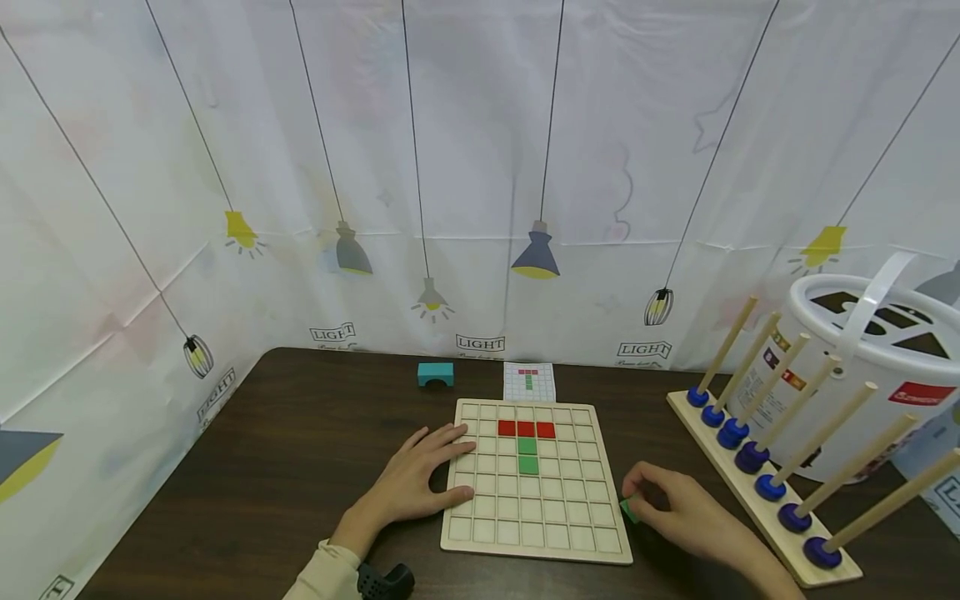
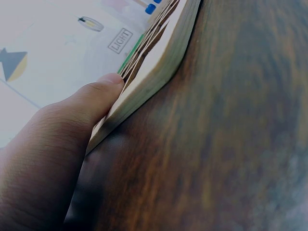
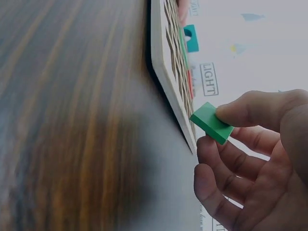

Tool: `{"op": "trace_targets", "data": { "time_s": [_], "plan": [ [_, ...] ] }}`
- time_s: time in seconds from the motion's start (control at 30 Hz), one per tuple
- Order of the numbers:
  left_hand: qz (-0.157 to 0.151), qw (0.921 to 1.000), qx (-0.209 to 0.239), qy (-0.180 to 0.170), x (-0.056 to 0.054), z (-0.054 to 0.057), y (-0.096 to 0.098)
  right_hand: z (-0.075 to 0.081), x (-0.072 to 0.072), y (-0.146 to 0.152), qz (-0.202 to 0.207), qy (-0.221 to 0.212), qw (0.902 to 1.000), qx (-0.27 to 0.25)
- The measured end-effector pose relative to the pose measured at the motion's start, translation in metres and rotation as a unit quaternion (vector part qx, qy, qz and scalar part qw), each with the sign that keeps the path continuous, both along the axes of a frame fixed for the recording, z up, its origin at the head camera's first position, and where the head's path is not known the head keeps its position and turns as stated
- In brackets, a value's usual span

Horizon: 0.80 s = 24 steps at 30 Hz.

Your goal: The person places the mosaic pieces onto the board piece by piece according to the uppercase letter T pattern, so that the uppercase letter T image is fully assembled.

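A wooden grid board [image 1: 507, 532] lies on the dark table, with three red tiles [image 1: 527, 429] in a row and two green tiles [image 1: 528, 455] in a column below the middle one. My left hand [image 1: 415, 481] rests on the board's left edge, fingers spread; in the left wrist view its thumb [image 2: 96, 96] lies on the rim. Just off the board's right edge, my right hand [image 1: 678, 504] pinches a green tile [image 3: 211, 121] between thumb and fingers. Behind the board lies a pattern card [image 1: 543, 387] printed with a red and green T shape.
A teal arch block [image 1: 436, 372] stands at the back of the table. On the right are a wooden peg stand [image 1: 738, 475] with blue rings on its pegs and a white lidded bucket [image 1: 847, 375]. A white curtain [image 1: 465, 150] hangs behind the table.
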State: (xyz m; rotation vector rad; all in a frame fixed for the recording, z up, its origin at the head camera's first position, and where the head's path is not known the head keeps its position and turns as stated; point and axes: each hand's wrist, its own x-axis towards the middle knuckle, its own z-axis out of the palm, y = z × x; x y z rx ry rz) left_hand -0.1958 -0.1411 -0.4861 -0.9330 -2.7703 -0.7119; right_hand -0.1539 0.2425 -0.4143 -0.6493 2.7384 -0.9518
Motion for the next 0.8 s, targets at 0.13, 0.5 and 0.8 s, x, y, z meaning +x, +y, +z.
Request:
{"op": "trace_targets", "data": {
  "time_s": [0.13, 0.5, 0.8],
  "plan": [
    [-0.002, 1.0000, 0.004, -0.002, 0.000, 0.000, 0.000, 0.002, -0.003, -0.006, -0.013, -0.002, 0.9999, 0.005],
    [-0.001, 1.0000, 0.002, 0.005, -0.001, -0.002, -0.001, 0.002, -0.012, -0.023, -0.030, 0.011, 0.9993, -0.020],
    [-0.002, 1.0000, 0.002, 0.004, -0.001, -0.002, -0.001, -0.003, -0.021, -0.035, -0.025, -0.007, 0.9985, -0.049]
  ]
}}
